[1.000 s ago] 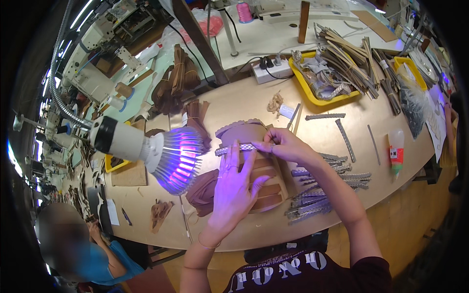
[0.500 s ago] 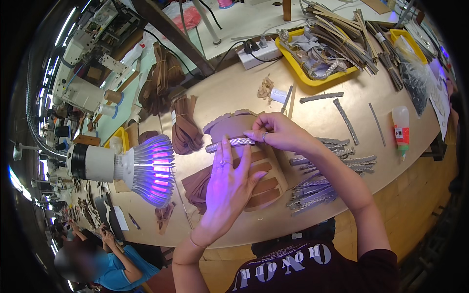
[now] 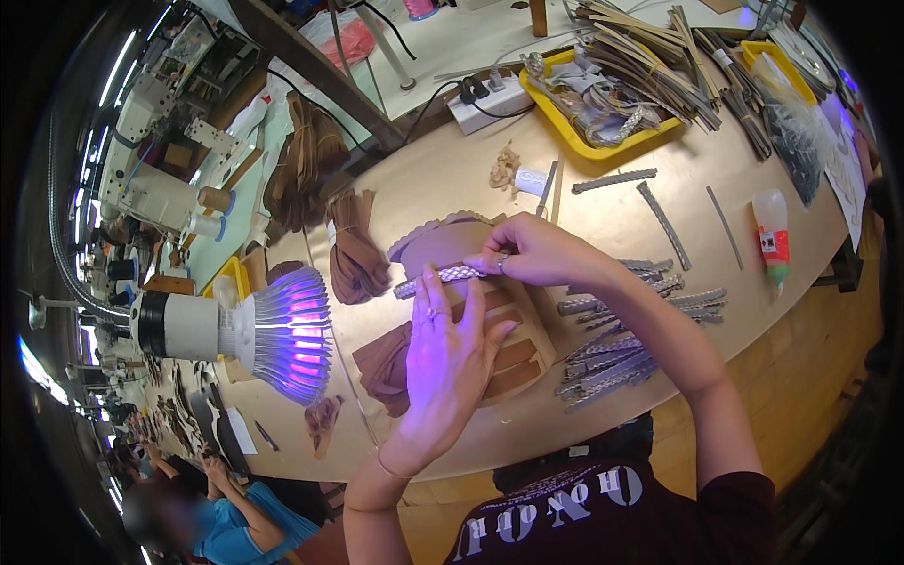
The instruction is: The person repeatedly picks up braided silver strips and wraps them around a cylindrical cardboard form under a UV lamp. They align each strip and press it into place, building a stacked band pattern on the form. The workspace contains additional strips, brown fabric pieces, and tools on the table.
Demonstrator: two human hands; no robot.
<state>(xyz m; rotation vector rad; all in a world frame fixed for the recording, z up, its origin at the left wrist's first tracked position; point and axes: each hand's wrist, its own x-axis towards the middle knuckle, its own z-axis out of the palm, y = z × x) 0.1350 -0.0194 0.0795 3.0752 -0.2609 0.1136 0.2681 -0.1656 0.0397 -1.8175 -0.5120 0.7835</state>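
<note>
A silvery braided strip [image 3: 407,288] lies across a tan shaped piece [image 3: 435,247] with a scalloped far edge. Flat on the strip and the piece, my left hand [image 3: 447,344] has its fingers stretched out and spread. At the strip's right end, my right hand [image 3: 527,252] pinches it between thumb and forefinger. Brown bands [image 3: 516,356] cross the near part of the tan piece, partly hidden by my left hand. To the right, partly under my right forearm, lies a pile of grey braided strips [image 3: 603,372].
A lamp [image 3: 292,334] with a finned head stands close on the left. Brown strap bundles [image 3: 356,250] lie beyond it. A yellow tray [image 3: 574,137] of scraps, a power strip [image 3: 490,105] and a glue bottle [image 3: 772,235] are farther off. A co-worker [image 3: 240,518] sits at lower left.
The whole view has shifted slightly. Both hands keep nearly the same places on the braided strip, with only small finger movement.
</note>
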